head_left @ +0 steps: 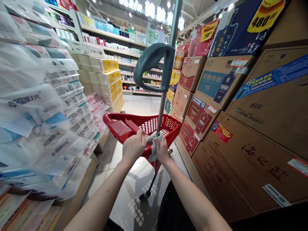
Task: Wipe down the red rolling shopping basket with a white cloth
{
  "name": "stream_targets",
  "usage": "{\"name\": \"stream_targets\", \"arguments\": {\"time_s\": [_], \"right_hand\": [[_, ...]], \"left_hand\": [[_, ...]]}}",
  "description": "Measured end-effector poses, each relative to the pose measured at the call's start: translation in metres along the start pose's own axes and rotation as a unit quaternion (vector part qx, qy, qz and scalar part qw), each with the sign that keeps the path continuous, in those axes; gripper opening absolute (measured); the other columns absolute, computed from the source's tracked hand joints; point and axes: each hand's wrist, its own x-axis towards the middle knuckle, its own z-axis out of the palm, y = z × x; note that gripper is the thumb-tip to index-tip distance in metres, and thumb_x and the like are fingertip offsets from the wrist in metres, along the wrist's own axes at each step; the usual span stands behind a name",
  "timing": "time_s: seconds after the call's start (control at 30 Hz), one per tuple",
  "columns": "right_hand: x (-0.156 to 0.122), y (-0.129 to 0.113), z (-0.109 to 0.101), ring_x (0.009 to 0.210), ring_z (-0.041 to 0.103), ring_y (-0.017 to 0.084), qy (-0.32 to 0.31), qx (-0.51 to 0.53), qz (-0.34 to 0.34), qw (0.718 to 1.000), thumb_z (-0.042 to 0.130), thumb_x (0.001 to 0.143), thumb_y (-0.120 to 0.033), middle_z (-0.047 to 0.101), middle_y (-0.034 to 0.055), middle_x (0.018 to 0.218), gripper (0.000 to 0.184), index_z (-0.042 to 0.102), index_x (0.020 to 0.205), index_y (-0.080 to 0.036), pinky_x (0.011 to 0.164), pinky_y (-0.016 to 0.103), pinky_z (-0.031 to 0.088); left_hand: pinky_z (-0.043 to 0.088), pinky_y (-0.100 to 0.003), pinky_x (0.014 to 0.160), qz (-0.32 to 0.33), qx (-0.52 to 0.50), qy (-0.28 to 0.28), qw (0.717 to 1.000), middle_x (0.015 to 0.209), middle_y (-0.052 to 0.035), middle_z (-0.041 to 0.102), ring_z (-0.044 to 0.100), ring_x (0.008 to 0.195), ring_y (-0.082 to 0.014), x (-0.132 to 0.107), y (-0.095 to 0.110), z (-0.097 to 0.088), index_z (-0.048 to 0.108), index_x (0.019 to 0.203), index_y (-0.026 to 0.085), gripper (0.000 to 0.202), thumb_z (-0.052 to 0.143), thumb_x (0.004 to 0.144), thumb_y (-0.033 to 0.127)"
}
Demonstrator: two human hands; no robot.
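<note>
A red plastic shopping cart with a perforated basket stands in front of me, its grey pole rising past a grey loop handle. My right hand is closed on a pale cloth, which is bunched around the base of the pole at the basket's near rim. Beside it, my left hand has its fingers curled at the red rim, against the cloth's left end. Its fingertips are partly hidden, but the cloth seems to run into them. One caster wheel shows on the floor below.
Plastic-wrapped tissue packs are piled high on the left, with yellow and white packs beyond. Stacked cardboard cartons line the right side close by. Shelves of goods stand across the back. Pale tiled floor runs between them.
</note>
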Motion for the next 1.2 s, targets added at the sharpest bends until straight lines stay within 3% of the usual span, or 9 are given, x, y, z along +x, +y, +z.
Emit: {"name": "stream_targets", "arguments": {"time_s": [0.13, 0.33, 0.5, 0.6, 0.77, 0.87, 1.0, 1.1, 1.2], "right_hand": [[0.006, -0.012, -0.008, 0.094, 0.059, 0.020, -0.025, 0.031, -0.012, 0.999, 0.035, 0.096, -0.042, 0.062, 0.0080, 0.100, 0.035, 0.052, 0.113, -0.016, 0.085, 0.034, 0.046], [0.056, -0.072, -0.022, 0.090, 0.060, 0.020, 0.057, 0.053, -0.014, 0.997, 0.036, 0.095, -0.044, 0.062, 0.0075, 0.096, 0.035, 0.049, 0.112, -0.016, 0.079, 0.032, 0.046], [0.085, -0.099, -0.031, 0.084, 0.060, 0.018, 0.109, 0.067, -0.027, 0.991, 0.035, 0.095, -0.047, 0.062, 0.0043, 0.090, 0.034, 0.050, 0.105, -0.019, 0.077, 0.031, 0.045], [0.076, -0.092, -0.023, 0.083, 0.060, 0.017, 0.124, 0.079, -0.018, 0.989, 0.033, 0.095, -0.047, 0.063, 0.0041, 0.089, 0.036, 0.050, 0.109, -0.019, 0.076, 0.030, 0.046], [0.035, -0.056, 0.000, 0.090, 0.062, 0.021, 0.113, 0.063, 0.032, 0.991, 0.040, 0.093, -0.048, 0.065, 0.0080, 0.097, 0.041, 0.049, 0.117, -0.017, 0.077, 0.030, 0.047], [0.022, -0.043, 0.006, 0.083, 0.063, 0.020, 0.088, 0.068, 0.046, 0.993, 0.040, 0.092, -0.048, 0.065, 0.0064, 0.090, 0.039, 0.053, 0.111, -0.017, 0.073, 0.029, 0.047], [0.027, -0.040, 0.004, 0.068, 0.058, 0.015, 0.066, 0.131, 0.040, 0.988, 0.045, 0.089, -0.053, 0.062, 0.0011, 0.075, 0.038, 0.058, 0.093, -0.018, 0.065, 0.026, 0.045], [0.036, -0.041, 0.003, 0.055, 0.051, 0.012, 0.043, 0.242, 0.085, 0.966, 0.040, 0.085, -0.064, 0.055, -0.0012, 0.061, 0.050, 0.056, 0.074, -0.018, 0.056, 0.023, 0.043], [0.043, -0.039, 0.003, 0.046, 0.046, 0.010, -0.001, 0.359, 0.163, 0.919, 0.030, 0.082, -0.073, 0.049, -0.0017, 0.050, 0.062, 0.050, 0.059, -0.019, 0.047, 0.022, 0.040]], "left_hand": [[0.042, -0.029, 0.066, -0.016, -0.005, 0.040, 0.999, 0.088, -0.0086, 0.066, 0.063, 0.083, -0.0225, 0.003, 0.001, 0.003, 0.044, 0.122, 0.015, 0.041, 0.026, 0.092, 0.036], [0.045, -0.032, 0.077, 0.013, -0.044, 0.056, 0.997, 0.104, -0.0114, 0.064, 0.060, 0.100, -0.0236, 0.004, 0.001, 0.004, 0.041, 0.124, 0.016, 0.040, 0.029, 0.092, 0.036], [0.044, -0.034, 0.077, 0.010, -0.047, 0.066, 0.997, 0.096, -0.0108, 0.064, 0.060, 0.096, -0.0248, 0.002, 0.001, 0.006, 0.042, 0.123, 0.015, 0.038, 0.029, 0.091, 0.032], [0.044, -0.034, 0.077, -0.005, -0.058, 0.074, 0.996, 0.095, -0.0102, 0.064, 0.059, 0.095, -0.0242, 0.000, 0.002, 0.005, 0.042, 0.122, 0.016, 0.037, 0.030, 0.090, 0.030], [0.042, -0.035, 0.085, -0.008, -0.054, 0.087, 0.995, 0.102, -0.0113, 0.062, 0.057, 0.099, -0.0248, -0.002, 0.001, 0.001, 0.046, 0.118, 0.016, 0.034, 0.033, 0.089, 0.027], [0.040, -0.037, 0.089, -0.001, -0.051, 0.093, 0.994, 0.106, -0.0108, 0.062, 0.055, 0.102, -0.0256, -0.002, -0.001, 0.001, 0.049, 0.115, 0.016, 0.032, 0.034, 0.088, 0.026], [0.037, -0.039, 0.093, 0.021, -0.045, 0.110, 0.993, 0.108, -0.0094, 0.061, 0.054, 0.104, -0.0255, -0.002, -0.006, 0.002, 0.053, 0.110, 0.018, 0.029, 0.036, 0.087, 0.025], [0.036, -0.039, 0.096, 0.053, -0.046, 0.113, 0.991, 0.110, -0.0090, 0.061, 0.053, 0.106, -0.0248, 0.001, -0.011, 0.001, 0.055, 0.108, 0.019, 0.029, 0.036, 0.087, 0.027], [0.035, -0.039, 0.099, 0.076, -0.044, 0.086, 0.992, 0.116, -0.0073, 0.061, 0.052, 0.110, -0.0232, 0.009, -0.021, -0.001, 0.058, 0.106, 0.020, 0.032, 0.033, 0.090, 0.031]]}}
